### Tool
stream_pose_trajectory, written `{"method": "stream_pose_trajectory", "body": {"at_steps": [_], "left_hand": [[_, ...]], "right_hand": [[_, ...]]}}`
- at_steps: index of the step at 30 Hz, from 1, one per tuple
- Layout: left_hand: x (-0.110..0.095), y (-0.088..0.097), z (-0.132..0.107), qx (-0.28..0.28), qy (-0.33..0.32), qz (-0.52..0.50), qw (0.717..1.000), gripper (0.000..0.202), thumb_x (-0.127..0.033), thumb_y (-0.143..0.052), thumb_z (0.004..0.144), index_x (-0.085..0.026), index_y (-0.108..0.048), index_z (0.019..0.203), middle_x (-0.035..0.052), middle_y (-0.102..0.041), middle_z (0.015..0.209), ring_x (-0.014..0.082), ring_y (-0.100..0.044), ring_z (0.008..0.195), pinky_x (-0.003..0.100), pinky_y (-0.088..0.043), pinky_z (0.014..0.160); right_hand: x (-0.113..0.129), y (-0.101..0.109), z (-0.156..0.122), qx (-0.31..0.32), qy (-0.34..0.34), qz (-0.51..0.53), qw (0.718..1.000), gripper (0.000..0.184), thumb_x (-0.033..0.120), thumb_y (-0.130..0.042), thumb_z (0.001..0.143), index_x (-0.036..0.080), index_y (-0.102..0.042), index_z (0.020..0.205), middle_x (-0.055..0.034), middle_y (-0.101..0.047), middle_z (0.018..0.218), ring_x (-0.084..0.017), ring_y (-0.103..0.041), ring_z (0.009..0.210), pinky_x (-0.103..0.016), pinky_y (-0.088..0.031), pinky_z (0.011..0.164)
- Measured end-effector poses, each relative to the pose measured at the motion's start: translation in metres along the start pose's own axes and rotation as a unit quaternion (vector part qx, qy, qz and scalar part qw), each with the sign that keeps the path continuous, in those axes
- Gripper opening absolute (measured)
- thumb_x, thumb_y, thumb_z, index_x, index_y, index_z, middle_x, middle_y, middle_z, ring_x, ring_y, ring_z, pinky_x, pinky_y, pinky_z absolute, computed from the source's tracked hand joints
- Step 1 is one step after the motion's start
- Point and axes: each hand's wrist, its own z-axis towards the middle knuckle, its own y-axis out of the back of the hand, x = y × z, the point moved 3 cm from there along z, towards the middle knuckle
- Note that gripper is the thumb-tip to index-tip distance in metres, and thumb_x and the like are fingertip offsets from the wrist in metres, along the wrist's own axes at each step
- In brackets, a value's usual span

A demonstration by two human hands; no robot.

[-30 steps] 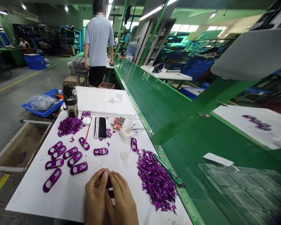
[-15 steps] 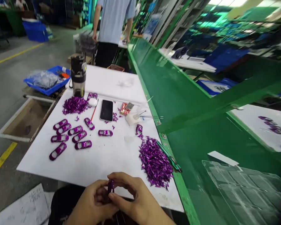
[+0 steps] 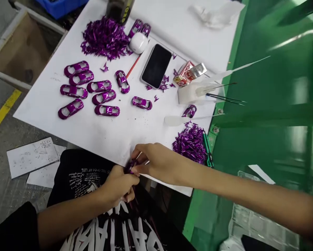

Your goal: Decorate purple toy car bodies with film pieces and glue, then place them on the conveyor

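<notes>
My left hand and my right hand meet at the near edge of the white table, both closed on one small purple car shell that shows between the fingers. Several finished purple car shells lie in rows on the table's left half. A heap of purple offcuts sits just right of my right hand, and a second heap lies at the far left.
A black phone, a white earbud case, a red pack, thin tools and a dark bottle stand farther back. The green conveyor borders the table's right side. Papers lie on the floor at left.
The view has tilted sharply down, so the standing person has left the picture. My hands, still pinching the purple part, have drawn back to the table's near edge above my lap.
</notes>
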Motion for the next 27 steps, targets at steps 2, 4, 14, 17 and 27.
{"method": "stream_pose_trajectory", "body": {"at_steps": [2, 4, 14, 17, 27], "left_hand": [[0.000, -0.001, -0.002, -0.009, 0.015, -0.017, 1.000, 0.016, -0.011, -0.055, 0.063, -0.020, -0.051, 0.076, -0.0125, -0.028, 0.043, 0.0062, -0.028, 0.026, 0.021, -0.011, 0.032], [0.001, -0.001, -0.003, -0.017, 0.037, -0.031, 0.999, 0.018, -0.007, -0.054, 0.065, -0.019, -0.052, 0.078, -0.0120, -0.030, 0.043, 0.0071, -0.030, 0.027, 0.021, -0.011, 0.032], [0.001, 0.000, -0.003, -0.023, 0.112, -0.101, 0.988, 0.027, 0.000, -0.047, 0.057, -0.023, -0.040, 0.069, -0.0123, -0.028, 0.040, 0.0061, -0.025, 0.028, 0.022, -0.011, 0.036], [-0.002, -0.002, -0.004, -0.009, 0.118, -0.113, 0.987, 0.025, -0.002, -0.047, 0.058, -0.023, -0.039, 0.069, -0.0124, -0.025, 0.040, 0.0053, -0.020, 0.029, 0.022, -0.010, 0.037], [-0.006, 0.020, -0.007, 0.058, 0.048, 0.031, 0.997, 0.019, -0.010, -0.063, 0.082, -0.018, -0.051, 0.069, -0.0028, -0.049, 0.050, 0.0104, -0.045, 0.042, 0.022, -0.028, 0.041]], "right_hand": [[0.001, 0.002, 0.010, 0.071, -0.052, -0.002, 0.996, 0.021, 0.019, -0.081, 0.071, 0.026, -0.063, 0.078, 0.0028, -0.070, 0.065, -0.026, -0.071, 0.059, -0.030, -0.049, 0.047], [0.004, 0.004, 0.019, 0.144, -0.134, -0.015, 0.980, 0.026, 0.020, -0.085, 0.071, 0.025, -0.060, 0.078, 0.0019, -0.072, 0.068, -0.027, -0.074, 0.070, -0.030, -0.052, 0.053], [0.026, 0.005, 0.027, 0.151, -0.267, -0.148, 0.940, 0.031, 0.017, -0.091, 0.077, 0.022, -0.061, 0.079, 0.0010, -0.070, 0.076, -0.026, -0.069, 0.076, -0.030, -0.046, 0.056], [0.025, 0.004, 0.032, 0.155, -0.263, -0.153, 0.940, 0.030, 0.016, -0.092, 0.077, 0.021, -0.062, 0.078, 0.0005, -0.070, 0.074, -0.026, -0.070, 0.075, -0.031, -0.046, 0.056], [0.018, -0.001, -0.003, 0.055, -0.118, 0.047, 0.990, 0.018, 0.032, -0.079, 0.083, 0.022, -0.066, 0.089, -0.0021, -0.074, 0.079, -0.028, -0.074, 0.075, -0.033, -0.055, 0.061]]}}
